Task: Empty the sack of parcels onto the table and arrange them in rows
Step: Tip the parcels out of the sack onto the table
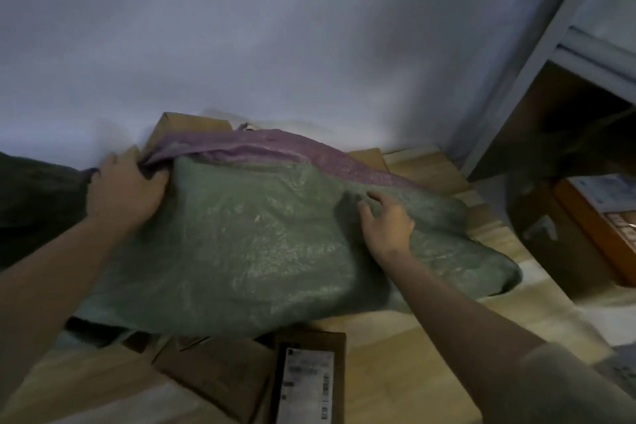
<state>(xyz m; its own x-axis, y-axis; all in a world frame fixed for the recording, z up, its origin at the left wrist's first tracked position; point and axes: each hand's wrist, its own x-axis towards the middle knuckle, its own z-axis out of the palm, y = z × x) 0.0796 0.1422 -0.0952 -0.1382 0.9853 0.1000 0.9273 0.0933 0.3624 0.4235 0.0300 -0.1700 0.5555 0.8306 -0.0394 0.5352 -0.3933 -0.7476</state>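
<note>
on the wooden surface (413,372) lies the green woven sack (247,244), purple band at its far edge, cardboard parcels (220,375) poking out beneath. left hand (120,189) fingers grip a bunched far corner; right hand (385,224) rests on top, fingers spread and loose. likely risk: a sharp one-handed tug could sweep parcels off the near edge.

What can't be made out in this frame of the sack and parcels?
- Contents of the green sack, head view: the woven cloth hides them.
- Brown boxes at its near edge: partly under the sack, so no count.
- Label on the dark box: blurred, cut off by the bottom edge.
- Left hand fingertips: buried in the purple edge.
- Shelf contents: dark, cut off at right.
</note>
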